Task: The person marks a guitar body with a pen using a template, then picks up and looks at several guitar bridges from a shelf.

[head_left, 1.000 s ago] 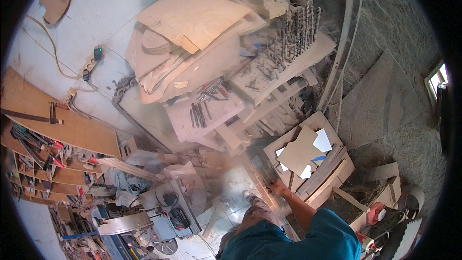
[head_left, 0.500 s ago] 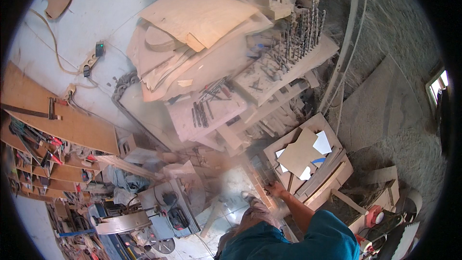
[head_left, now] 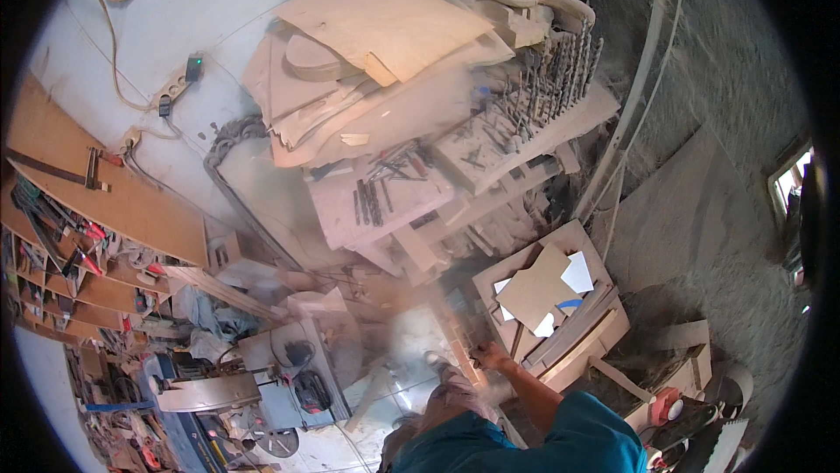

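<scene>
My right hand (head_left: 494,357) reaches forward from a blue-green sleeve (head_left: 573,429), low and right of the middle. Its fingers are curled, and a small dark spot shows at their tips. What they hold, if anything, is too small to make out. Beside the fingertips runs a narrow, light brown wooden strip (head_left: 462,352) with a row of paler patches; whether I touch it I cannot tell. Close to the right of the hand is an open wooden box (head_left: 490,285) with a brown board (head_left: 535,289) and white pieces in it. My left hand is out of view.
Drill bits stand upright in a wooden block (head_left: 525,136) on a dusty bench. Curved plywood sheets (head_left: 385,22) are stacked behind. A grey machine table (head_left: 289,346) and tool shelves (head_left: 96,289) stand left. A red-and-white tool (head_left: 669,407) lies lower right.
The view has turned slightly, so the scene sits differently in the picture. My right hand stays by the wooden strip, with its fingers still curled.
</scene>
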`<act>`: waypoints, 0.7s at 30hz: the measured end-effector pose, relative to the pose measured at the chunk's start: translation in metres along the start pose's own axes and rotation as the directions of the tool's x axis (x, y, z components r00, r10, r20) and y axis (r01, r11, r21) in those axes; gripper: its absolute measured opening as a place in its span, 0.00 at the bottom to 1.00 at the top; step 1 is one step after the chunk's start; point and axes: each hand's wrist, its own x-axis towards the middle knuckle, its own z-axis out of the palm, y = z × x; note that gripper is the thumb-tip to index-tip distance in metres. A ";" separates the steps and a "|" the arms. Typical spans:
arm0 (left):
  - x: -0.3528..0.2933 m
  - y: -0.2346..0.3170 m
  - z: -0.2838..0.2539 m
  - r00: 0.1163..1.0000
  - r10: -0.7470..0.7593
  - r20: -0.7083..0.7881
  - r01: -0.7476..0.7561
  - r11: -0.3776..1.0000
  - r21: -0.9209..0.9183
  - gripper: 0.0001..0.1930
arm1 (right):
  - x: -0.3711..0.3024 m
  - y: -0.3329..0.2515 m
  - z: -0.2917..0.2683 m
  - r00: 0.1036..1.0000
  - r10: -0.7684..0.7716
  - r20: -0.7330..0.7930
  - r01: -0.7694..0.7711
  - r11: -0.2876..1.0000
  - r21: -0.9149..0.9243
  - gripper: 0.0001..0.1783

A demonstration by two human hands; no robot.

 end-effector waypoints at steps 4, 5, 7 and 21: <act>-0.014 -0.012 0.016 1.000 -0.014 -0.015 0.014 1.000 -0.014 0.20 | 0.005 0.002 -0.001 1.000 -0.015 0.025 0.014 1.000 0.008 0.16; -0.020 -0.016 0.020 1.000 -0.016 -0.014 0.016 1.000 -0.014 0.20 | 0.014 0.013 -0.004 0.987 -0.157 0.041 0.161 0.977 -0.140 0.15; -0.031 -0.030 0.028 1.000 -0.015 -0.005 0.015 1.000 -0.001 0.20 | 0.028 0.037 -0.011 0.924 -0.362 0.123 0.377 0.815 -0.439 0.14; -0.107 -0.124 0.098 0.857 -0.514 -0.045 0.365 0.666 -0.651 0.10 | 0.003 0.015 0.066 0.984 -0.162 0.076 0.167 0.984 -0.069 0.16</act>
